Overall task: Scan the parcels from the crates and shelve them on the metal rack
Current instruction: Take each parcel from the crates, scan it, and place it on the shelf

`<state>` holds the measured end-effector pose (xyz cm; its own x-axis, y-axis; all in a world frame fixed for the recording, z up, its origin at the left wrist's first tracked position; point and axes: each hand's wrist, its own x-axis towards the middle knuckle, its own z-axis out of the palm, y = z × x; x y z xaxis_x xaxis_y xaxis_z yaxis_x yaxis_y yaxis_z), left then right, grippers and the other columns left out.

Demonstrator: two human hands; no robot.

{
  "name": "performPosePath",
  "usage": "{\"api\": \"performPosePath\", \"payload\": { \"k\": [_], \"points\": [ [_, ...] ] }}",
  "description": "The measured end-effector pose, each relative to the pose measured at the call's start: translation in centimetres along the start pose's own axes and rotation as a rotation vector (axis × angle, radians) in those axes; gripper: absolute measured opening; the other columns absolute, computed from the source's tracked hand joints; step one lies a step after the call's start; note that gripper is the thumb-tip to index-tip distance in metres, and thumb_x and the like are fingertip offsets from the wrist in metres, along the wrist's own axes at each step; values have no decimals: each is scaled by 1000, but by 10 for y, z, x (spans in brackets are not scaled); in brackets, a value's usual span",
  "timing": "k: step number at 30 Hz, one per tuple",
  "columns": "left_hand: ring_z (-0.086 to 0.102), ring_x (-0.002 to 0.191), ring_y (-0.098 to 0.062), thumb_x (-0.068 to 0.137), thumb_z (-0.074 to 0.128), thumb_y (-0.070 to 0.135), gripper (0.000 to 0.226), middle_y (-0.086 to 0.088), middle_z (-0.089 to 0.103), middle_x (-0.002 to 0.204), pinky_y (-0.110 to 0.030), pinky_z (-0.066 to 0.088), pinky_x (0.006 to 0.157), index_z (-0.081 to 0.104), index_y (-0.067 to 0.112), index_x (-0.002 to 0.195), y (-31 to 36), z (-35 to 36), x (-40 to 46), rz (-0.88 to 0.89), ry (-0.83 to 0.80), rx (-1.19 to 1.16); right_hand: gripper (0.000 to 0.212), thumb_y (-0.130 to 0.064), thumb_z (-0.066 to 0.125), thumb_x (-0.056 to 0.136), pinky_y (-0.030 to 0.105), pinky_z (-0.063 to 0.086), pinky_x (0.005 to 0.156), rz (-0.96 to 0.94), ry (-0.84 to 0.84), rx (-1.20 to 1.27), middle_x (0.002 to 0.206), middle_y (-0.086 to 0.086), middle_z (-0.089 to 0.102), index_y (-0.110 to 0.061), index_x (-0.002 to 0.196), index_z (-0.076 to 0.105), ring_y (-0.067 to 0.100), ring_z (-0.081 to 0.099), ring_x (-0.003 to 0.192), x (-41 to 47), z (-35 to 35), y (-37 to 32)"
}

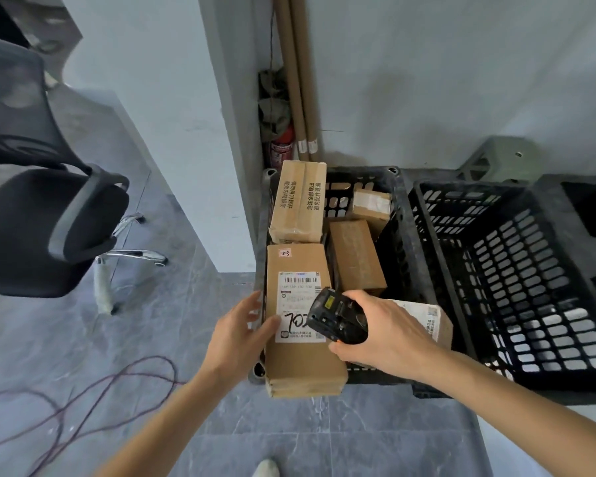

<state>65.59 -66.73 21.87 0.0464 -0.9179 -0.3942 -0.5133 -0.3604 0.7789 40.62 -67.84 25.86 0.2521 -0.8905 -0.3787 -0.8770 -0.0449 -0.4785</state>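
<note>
The left crate [401, 215] is crowded: a tall box [298, 201] leans over its far left corner, a labelled box [303, 359] overhangs its near left edge, and smaller boxes [356, 256] fill the middle. Open room remains along its right wall. The right crate [461, 270], touching it, stands open from above. An office chair [45, 218] and a cable [83, 397] on the floor block the left side.

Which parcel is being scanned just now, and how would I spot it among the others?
Find the left black crate, the one holding parcels, beside the white pillar. At its near left corner lies a long brown parcel, which the left hand touches and the right hand points a black scanner at. Only this one has a white label with "702" handwritten in black.
</note>
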Motion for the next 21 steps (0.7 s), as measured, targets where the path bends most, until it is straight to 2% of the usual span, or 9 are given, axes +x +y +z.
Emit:
{"api": "performPosePath", "payload": {
  "k": [2, 4, 6, 10, 12, 14, 16, 19, 21],
  "points": [
    [63, 104, -1, 99, 63, 30, 48, 14, 66, 118, -8, 51, 75, 53, 20, 145, -3, 3, 0, 3, -48, -10, 79, -69, 74, 70, 34, 54, 87, 4, -18, 13, 114, -21, 61, -39, 137, 47, 5, 59, 104, 3, 5, 2],
    [63, 101, 4, 100, 61, 28, 46, 16, 68, 116, -4, 49, 66, 55, 21, 145, -6, 5, 1, -2, -69, -68, 80, -70, 74, 67, 36, 55, 88, 12, -21, 49, 113, -21, 62, -40, 136, 47, 4, 60, 103, 7, 8, 2],
    [65, 105, 1, 100, 61, 28, 48, 14, 69, 120, -6, 50, 65, 53, 22, 147, -7, 5, 2, -5, -85, -121, 80, -69, 76, 65, 35, 55, 88, 25, -19, 125, 111, -22, 63, -40, 135, 49, 2, 61, 103, 9, 10, 3],
    [68, 110, -5, 98, 65, 31, 52, 16, 71, 121, -16, 58, 73, 51, 30, 148, -5, 3, 1, -14, -108, -233, 79, -65, 80, 63, 34, 55, 89, 24, 13, 198, 108, -23, 66, -41, 133, 53, -2, 62, 103, 3, 7, 3],
    [69, 110, -7, 94, 69, 39, 54, 18, 72, 118, -31, 61, 88, 52, 38, 146, -4, 0, 0, 2, -111, -275, 78, -64, 81, 62, 33, 56, 87, 15, 36, 208, 107, -23, 67, -43, 132, 53, -3, 62, 102, -3, 3, 1],
    [69, 111, -10, 82, 70, 52, 62, 16, 73, 118, -42, 58, 95, 52, 48, 141, 1, -5, -1, 20, -115, -325, 78, -65, 81, 62, 32, 56, 87, 8, 56, 227, 108, -23, 67, -44, 131, 53, -3, 62, 103, -11, -1, -1],
    [70, 111, -12, 74, 70, 60, 64, 13, 73, 119, -46, 58, 95, 53, 56, 136, 6, -9, -3, 42, -126, -364, 79, -64, 83, 62, 31, 56, 87, 0, 78, 244, 110, -24, 67, -44, 132, 53, -3, 62, 104, -21, -6, -4],
    [71, 109, -13, 73, 72, 60, 66, 11, 74, 118, -45, 58, 94, 50, 58, 135, 24, -15, -8, 93, -158, -387, 77, -58, 86, 66, 19, 52, 88, -5, 142, 257, 112, -25, 67, -45, 134, 53, -7, 60, 107, -38, -23, -10],
    [71, 110, -15, 73, 74, 60, 69, 9, 74, 119, -46, 57, 96, 49, 55, 137, 45, -20, -13, 127, -189, -406, 77, -58, 85, 66, 24, 54, 91, -8, 192, 284, 113, -26, 67, -46, 135, 52, -5, 61, 109, -52, -43, -17]
  ]
}}
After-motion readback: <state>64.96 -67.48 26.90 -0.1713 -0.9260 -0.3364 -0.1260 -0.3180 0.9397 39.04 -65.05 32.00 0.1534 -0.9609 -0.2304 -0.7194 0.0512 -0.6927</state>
